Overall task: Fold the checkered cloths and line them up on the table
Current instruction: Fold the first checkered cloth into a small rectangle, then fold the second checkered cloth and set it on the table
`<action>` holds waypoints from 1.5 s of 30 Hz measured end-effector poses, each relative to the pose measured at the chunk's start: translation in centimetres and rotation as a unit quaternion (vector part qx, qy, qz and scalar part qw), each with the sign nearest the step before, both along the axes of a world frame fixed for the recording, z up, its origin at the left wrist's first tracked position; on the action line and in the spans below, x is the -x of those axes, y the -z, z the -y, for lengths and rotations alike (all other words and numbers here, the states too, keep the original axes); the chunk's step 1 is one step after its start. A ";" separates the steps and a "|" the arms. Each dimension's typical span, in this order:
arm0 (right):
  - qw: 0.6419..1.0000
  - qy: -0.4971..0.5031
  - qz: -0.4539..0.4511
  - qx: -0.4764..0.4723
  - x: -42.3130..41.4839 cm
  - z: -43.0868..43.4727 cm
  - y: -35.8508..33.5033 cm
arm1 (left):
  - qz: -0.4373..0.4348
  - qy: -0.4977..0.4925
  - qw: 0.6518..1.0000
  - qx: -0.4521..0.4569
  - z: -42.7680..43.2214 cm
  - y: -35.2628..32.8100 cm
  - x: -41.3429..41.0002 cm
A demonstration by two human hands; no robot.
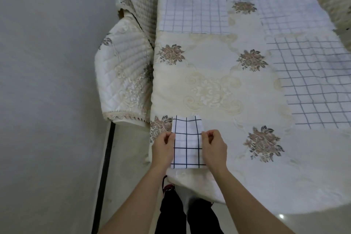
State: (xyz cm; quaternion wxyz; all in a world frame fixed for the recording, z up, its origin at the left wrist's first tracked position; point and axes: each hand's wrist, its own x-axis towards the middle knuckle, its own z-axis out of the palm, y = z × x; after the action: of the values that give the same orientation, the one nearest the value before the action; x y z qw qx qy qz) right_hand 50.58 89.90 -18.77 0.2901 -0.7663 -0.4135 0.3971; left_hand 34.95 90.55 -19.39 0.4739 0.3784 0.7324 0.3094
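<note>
A small folded white cloth with dark check lines [187,142] lies at the table's near left corner. My left hand [163,147] pinches its left edge and my right hand [214,147] pinches its right edge, about halfway up. Three unfolded checkered cloths lie flat farther off: one at the far left [193,7], one at the far right [281,2], and one along the right side [313,81].
The table [218,81] wears a cream quilted cover with embroidered flowers. A chair with a matching quilted cover [126,74] stands close against the table's left side. Grey floor lies to the left, and my legs and shoes show below the table's near edge.
</note>
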 end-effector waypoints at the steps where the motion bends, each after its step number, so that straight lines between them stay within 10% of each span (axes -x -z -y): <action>1: 1.000 0.000 0.004 0.001 0.4 -0.6 0.1 | 0.002 0.001 1.000 -0.002 -0.6 0.1 0.4; 9: 0.995 0.001 0.103 -0.003 2.4 -5.3 1.9 | -0.046 0.036 0.998 -0.016 -5.2 0.5 2.4; 19: 0.984 -0.017 0.176 0.009 2.8 -5.6 2.6 | -0.343 0.153 0.925 -0.053 -5.0 0.8 3.2; 29: 0.950 -0.066 0.279 -0.127 3.0 -5.2 2.5 | -0.424 0.284 0.832 -0.215 -3.6 1.7 3.5; 37: 0.884 -0.306 0.342 -0.083 2.6 -5.2 4.0 | -0.446 0.380 0.801 -0.125 -4.8 3.0 3.6; 45: 0.889 -0.338 0.304 -0.047 1.5 -5.4 3.8 | -0.430 0.401 0.805 -0.083 -4.9 2.5 3.5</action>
State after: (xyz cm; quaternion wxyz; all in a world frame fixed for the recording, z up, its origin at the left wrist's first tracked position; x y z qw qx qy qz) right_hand 49.08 95.32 -22.56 0.0341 -0.6490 -0.7335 0.1988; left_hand 31.41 95.48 -21.86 0.1588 0.7703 0.6161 -0.0431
